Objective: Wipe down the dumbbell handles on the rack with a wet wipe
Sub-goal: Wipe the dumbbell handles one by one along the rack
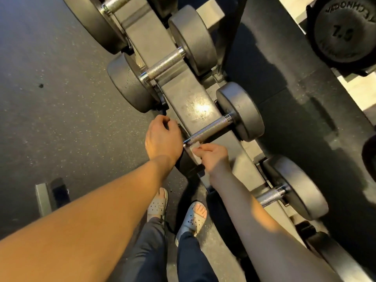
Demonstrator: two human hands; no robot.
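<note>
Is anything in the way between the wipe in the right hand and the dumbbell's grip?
Nothing visible. The wipe, pinched by the right hand, sits just beside the grip's near end; the left hand holds the end weight, off to the side.

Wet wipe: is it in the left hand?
No, the right hand pinches the wet wipe at the near end of the dumbbell handle.
</note>
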